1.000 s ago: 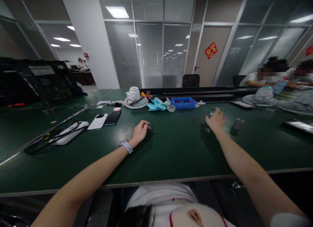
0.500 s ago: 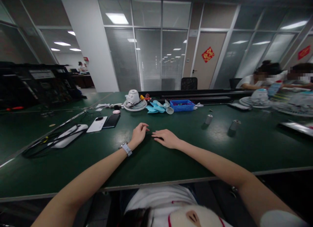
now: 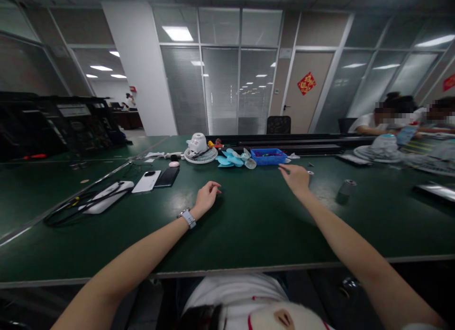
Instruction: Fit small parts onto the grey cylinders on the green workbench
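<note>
My left hand (image 3: 207, 196) rests by the green tabletop (image 3: 241, 240), fingers loosely bent and apart, holding nothing. A watch (image 3: 187, 218) is on that wrist. My right hand (image 3: 296, 179) is raised over the table, just in front of the blue bin (image 3: 269, 158), its fingers stretched toward the left with nothing seen in them. Partly hidden behind it stands a small silver cylinder (image 3: 311, 175). Another silver cylinder (image 3: 347, 188) stands farther right. Left of the bin lie light-blue fan blades (image 3: 230, 158) and a white fan body on its round grille (image 3: 199, 150).
At the left are a white phone (image 3: 146, 181), a dark phone (image 3: 167, 177), a pink round object (image 3: 174, 164) and a white device (image 3: 106, 200) with black cable. Black rails (image 3: 291, 149) run along the back. Other people (image 3: 377, 124) sit at the far right among fan parts.
My right hand has moved right and forward, from beside my left hand to in front of the blue bin near the cylinder. My left hand has barely moved. The view has shifted slightly.
</note>
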{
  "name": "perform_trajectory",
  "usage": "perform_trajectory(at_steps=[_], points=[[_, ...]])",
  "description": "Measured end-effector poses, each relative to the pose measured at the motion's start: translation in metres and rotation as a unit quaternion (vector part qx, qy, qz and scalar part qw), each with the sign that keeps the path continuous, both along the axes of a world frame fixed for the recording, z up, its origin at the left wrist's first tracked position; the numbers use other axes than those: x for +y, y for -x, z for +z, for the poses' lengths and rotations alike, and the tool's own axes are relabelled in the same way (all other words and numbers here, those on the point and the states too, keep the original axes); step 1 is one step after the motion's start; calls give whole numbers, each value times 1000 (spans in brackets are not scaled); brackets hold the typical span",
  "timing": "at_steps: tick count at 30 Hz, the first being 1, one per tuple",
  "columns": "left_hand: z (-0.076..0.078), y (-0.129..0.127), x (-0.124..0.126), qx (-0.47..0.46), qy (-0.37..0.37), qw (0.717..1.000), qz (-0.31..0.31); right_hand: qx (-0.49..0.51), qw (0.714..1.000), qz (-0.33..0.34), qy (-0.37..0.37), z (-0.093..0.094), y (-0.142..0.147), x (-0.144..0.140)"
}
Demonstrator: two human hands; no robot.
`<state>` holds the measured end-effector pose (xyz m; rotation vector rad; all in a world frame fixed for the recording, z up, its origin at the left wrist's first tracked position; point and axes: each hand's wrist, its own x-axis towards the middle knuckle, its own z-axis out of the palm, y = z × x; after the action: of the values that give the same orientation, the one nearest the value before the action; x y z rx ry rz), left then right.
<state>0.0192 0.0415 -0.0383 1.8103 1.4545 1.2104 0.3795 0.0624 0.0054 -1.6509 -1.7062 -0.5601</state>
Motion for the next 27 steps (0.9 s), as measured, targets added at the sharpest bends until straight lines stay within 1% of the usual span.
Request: perform_trajectory(at_steps=[2,3,5,7,9,12,17,21,27], points=[[0,0,0,3,-3,1000,-2,37,995,-96,2,-1,-40,8],[0,0,0,6,-3,1000,-3,58,989,-132,11,-2,-57,10],[1,0,-1,10,-3,1000,-3,100,977,-183,42,-5,-81,12],[2,0,-2,12,-4,1000,-3,133,966,-208,71,-8,-93,12],[3,-1,-3,12,-4,1000,-3,155,961,-211,83,-9,-97,11],[5,-2,-5,16,-2,1000,-1,163,962,-204,78,-9,-94,11],[6,-3,-6,19,-3,1000,0,160,960,-217,78,-10,-92,9],[6,-2,-7,24,-2,1000,-2,152,961,-214,85,-9,-90,8],[7,-2,-7,20,-3,1000,-3,139,961,-214,111,-8,-86,9]])
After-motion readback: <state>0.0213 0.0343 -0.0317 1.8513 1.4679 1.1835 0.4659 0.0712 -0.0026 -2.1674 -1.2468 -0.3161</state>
